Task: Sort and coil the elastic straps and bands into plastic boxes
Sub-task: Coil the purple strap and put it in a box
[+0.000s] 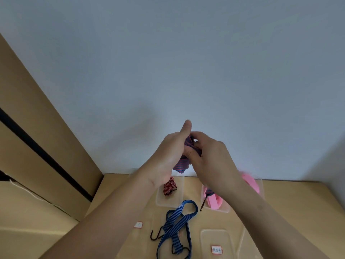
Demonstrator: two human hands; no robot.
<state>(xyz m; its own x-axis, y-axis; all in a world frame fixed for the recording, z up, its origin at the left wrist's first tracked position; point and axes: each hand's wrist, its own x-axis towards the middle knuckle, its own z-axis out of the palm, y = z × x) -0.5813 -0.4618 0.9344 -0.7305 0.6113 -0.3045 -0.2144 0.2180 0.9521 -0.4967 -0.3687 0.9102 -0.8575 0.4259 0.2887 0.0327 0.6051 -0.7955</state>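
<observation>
**Reference item:** blue strap [177, 227], lying loose and uncoiled on the table [280, 212], with black hooks at its ends.

**Just right of the blue strap:** a clear box [204, 238] with a label on it.

**Beyond the blue strap:** two more clear boxes side by side. The left box [179, 200] holds a coiled red strap [169, 186]. The right box [225, 210] holds a pink band [214, 200].

**Above and beyond the blue strap:** both hands are raised in front of the wall [186, 62].
- The left hand [168, 156] has its fingers curled round a bundle of striped strap [180, 163], with the thumb upright.
- The right hand [209, 156] pinches a turn of the same strap at the top of the bundle.
- A tail of this strap hangs below the right hand and ends in a dark hook [202, 205] over the right box.

**Assessment:**
- Coiling of the striped strap appears to be under way, with the tail not yet wound in.
- The strap looks light, soft and springy, so the turns are likely to spring open if released.
- It is best gripped across all the turns at once.
- The hook is the only stiff part and may snag on the pink band or the box rim.
- The tail should be taken close to the hook.
</observation>
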